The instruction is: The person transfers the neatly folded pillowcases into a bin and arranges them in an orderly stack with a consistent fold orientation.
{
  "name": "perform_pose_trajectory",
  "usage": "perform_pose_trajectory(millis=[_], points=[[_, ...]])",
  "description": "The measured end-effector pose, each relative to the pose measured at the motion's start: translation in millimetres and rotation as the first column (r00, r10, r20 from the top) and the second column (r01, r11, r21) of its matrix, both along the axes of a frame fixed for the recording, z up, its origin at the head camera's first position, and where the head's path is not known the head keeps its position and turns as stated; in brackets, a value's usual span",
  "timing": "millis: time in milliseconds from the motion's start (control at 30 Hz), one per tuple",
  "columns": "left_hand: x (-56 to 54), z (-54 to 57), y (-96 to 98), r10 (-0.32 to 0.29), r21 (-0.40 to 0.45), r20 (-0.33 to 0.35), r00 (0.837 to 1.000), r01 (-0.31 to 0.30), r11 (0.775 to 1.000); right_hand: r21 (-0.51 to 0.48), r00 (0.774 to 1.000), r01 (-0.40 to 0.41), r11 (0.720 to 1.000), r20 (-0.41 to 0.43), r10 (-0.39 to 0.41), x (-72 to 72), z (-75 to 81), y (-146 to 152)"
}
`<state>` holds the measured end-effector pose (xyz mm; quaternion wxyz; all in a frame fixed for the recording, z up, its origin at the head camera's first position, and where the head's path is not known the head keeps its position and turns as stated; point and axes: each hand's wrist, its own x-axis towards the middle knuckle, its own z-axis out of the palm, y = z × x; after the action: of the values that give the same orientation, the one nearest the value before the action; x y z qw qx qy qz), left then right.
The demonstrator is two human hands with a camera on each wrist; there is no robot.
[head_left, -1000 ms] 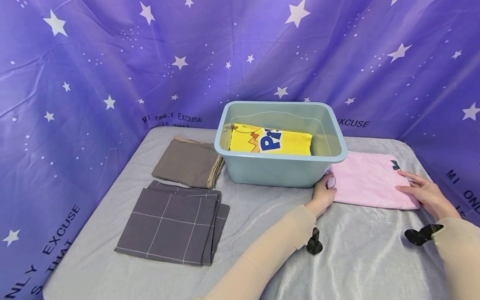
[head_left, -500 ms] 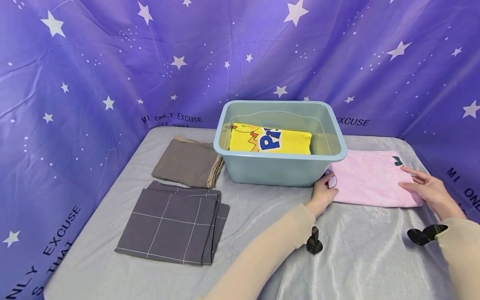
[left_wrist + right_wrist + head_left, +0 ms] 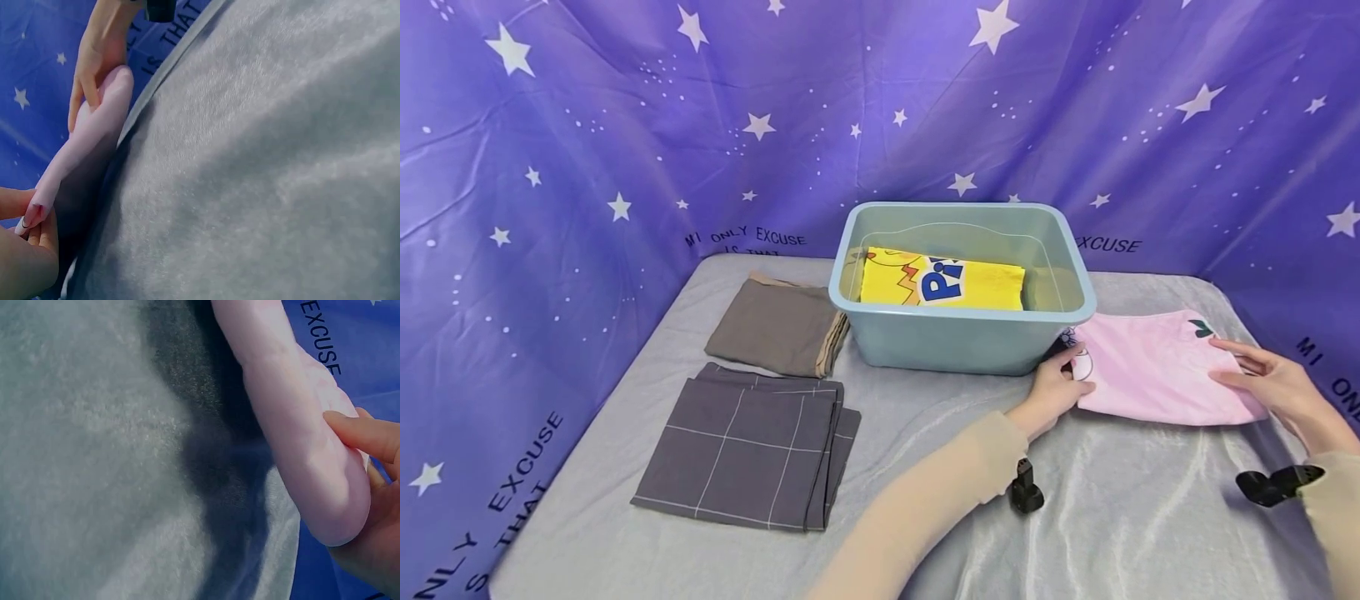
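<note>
A folded pink garment with a dark green leaf-like print hangs just above the grey bed-like surface, right of the bin. My left hand pinches its left end, near a white print, thumb on top and fingers beneath. At the opposite end, my right hand grips the edge with the thumb above. In the right wrist view the pink garment sags in a thick fold over its shadow. The left wrist view has both hands on it, with a gap below the garment.
A blue-grey plastic bin holds a folded yellow cloth with blue lettering. To its left lie a folded brown cloth and a folded dark grey checked cloth. A purple starry curtain surrounds the grey velvety surface.
Both hands have lifted the pink garment slightly off the surface and shifted it a little right. Its middle now sags. The bin and the other cloths stay put.
</note>
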<state>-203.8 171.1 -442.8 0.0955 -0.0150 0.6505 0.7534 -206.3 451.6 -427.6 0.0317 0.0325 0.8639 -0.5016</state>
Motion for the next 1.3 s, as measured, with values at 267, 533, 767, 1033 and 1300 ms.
perform_pose_trajectory(millis=[267, 533, 767, 1033, 1300], points=[[11.0, 6.6, -12.1, -0.111, 0.086, -0.049, 0.993, 0.115, 0.99, 0.057, 0.999, -0.042, 0.998, -0.001, 0.042, 3.4, -12.1, 17], [17.8, 12.0, -23.0, -0.174, 0.109, -0.055, 0.983, 0.179, 0.978, -0.007, 0.998, -0.044, 0.999, 0.034, 0.044, 27.3, 12.8, -7], [23.9, 14.6, -32.6, -0.229, 0.1, -0.071, 0.971, 0.235, 0.967, 0.038, 0.998, -0.048, 0.998, 0.038, 0.046, 38.7, 15.2, -10], [32.3, 18.2, -44.1, -0.252, 0.007, -0.12, 0.96, 0.255, 0.967, 0.026, 0.997, -0.068, 0.997, 0.03, 0.067, 49.2, 16.9, -13], [39.9, 19.0, -54.4, -0.294, -0.03, -0.142, 0.945, 0.293, 0.956, -0.056, 0.996, -0.084, 0.995, -0.003, 0.084, 57.9, 24.7, -17]])
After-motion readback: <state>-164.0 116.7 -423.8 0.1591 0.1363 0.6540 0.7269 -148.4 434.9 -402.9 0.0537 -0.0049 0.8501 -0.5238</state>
